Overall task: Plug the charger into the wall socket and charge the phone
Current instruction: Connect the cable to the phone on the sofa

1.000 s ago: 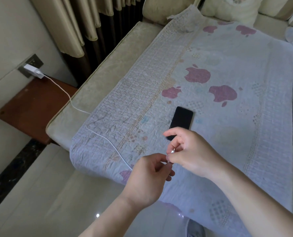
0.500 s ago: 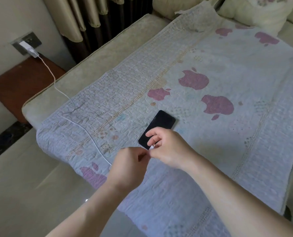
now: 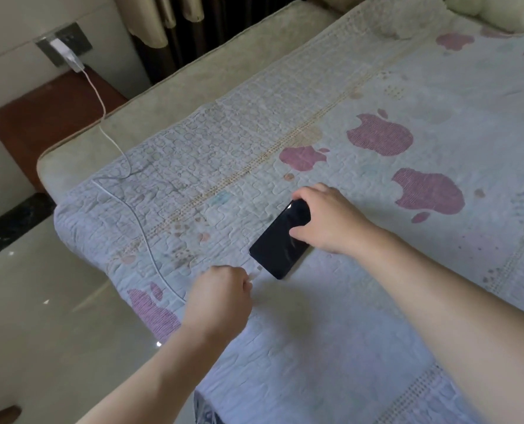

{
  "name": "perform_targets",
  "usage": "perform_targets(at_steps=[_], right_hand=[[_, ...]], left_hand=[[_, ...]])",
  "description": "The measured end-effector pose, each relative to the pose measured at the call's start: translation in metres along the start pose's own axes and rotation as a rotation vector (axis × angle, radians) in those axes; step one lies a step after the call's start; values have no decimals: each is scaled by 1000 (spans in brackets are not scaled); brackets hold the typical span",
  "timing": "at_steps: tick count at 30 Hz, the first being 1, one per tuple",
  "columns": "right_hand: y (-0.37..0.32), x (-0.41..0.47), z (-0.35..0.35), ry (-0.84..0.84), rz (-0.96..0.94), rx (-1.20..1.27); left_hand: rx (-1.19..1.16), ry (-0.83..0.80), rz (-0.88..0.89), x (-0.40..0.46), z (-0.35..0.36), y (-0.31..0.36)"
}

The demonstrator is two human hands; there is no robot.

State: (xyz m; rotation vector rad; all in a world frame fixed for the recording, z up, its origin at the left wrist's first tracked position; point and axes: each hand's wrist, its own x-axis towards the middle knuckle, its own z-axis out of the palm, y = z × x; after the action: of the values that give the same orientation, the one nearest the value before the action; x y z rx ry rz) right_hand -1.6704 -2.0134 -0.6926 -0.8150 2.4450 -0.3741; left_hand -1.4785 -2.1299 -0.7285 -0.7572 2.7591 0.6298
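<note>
On the quilt [image 3: 377, 270] beside the wall socket [image 3: 71, 41], charger [image 3: 68, 58] seated, the right hand [image 3: 325, 221] grips the phone [image 3: 280, 240] while the left hand [image 3: 221, 296] pinches the cable plug [image 3: 254, 272] just short of its near end; next likely needs aligning and pushing in.

Under my right hand [image 3: 328, 221] I see the phone [image 3: 280, 240], glossy black glass. It lies on a quilted, matt cloth cover [image 3: 285, 148]. The cable [image 3: 141, 228] left of my left hand [image 3: 221, 298] looks like smooth white plastic. The floor [image 3: 55, 301] below is polished and shiny.
</note>
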Motion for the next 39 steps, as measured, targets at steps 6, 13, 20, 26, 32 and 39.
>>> perform_targets(at_steps=[6,13,20,26,32,39], right_hand=[[18,30,16,20,46,-191],[24,39,23,35,73,-253],[23,36,23,31,90,-267],[22,33,25,28,101,-244],[22,33,25,25,104,-238],[21,31,21,-17,86,-231]], left_hand=[[36,6,30,9,22,-9],[71,65,65,13,31,-8],[79,91,146,9,27,-7],[71,124,175,8,29,-12],[56,154,170,10,34,-14],[81,157,161,14,33,-12]])
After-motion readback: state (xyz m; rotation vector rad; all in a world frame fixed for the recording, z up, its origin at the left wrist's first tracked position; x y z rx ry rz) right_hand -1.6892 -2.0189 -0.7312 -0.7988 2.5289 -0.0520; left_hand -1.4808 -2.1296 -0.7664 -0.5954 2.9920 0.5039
